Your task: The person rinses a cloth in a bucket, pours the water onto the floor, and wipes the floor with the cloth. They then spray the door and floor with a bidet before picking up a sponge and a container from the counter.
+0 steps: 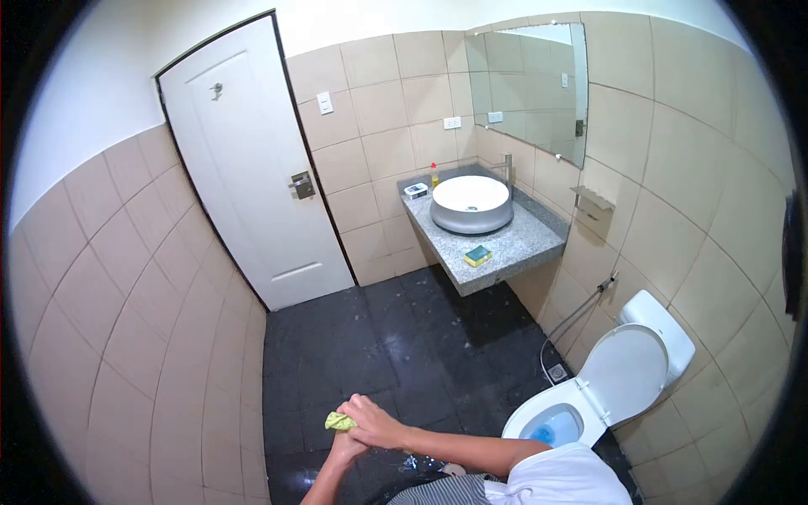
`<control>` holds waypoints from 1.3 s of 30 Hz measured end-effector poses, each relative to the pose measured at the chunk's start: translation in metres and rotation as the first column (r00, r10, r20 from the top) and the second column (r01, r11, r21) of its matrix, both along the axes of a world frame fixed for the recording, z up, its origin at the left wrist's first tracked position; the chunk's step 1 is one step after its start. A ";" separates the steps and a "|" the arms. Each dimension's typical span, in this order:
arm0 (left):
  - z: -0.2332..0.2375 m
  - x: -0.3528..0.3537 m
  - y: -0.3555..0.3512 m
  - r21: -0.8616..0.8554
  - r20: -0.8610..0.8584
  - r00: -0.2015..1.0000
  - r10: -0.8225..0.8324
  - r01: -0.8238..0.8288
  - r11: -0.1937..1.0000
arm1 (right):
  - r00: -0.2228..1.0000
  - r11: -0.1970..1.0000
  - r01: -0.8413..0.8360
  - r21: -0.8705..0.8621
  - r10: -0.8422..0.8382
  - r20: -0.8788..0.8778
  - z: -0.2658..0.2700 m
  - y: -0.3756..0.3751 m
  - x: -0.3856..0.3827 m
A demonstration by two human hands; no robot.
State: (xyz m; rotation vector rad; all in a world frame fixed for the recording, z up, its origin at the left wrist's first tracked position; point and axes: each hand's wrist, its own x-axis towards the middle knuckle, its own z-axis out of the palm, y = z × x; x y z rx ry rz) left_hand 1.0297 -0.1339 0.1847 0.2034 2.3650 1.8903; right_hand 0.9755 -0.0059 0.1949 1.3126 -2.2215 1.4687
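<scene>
In the head view, my two hands meet low in front of me, above the dark floor. A crumpled yellow-green cloth (338, 421) pokes out at their left side. My right hand (372, 422) is closed over it from above. Beneath, my left hand (348, 446) is closed against the same bunch, its fingers partly covered by the right hand. Most of the cloth is hidden inside the grip.
A toilet (562, 412) with raised lid and blue water stands at right. The granite counter (526, 252) carries a round basin (471, 220), a green-and-yellow sponge (478, 256) and a small bottle (434, 177). A white door (252, 168) is shut. The dark tiled floor (362, 337) looks wet.
</scene>
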 end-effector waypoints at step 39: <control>-0.030 -0.442 -0.354 0.024 0.218 0.975 0.049 -0.056 0.998 | 0.938 0.943 -0.109 0.316 -0.007 0.346 0.046 -0.240 -0.460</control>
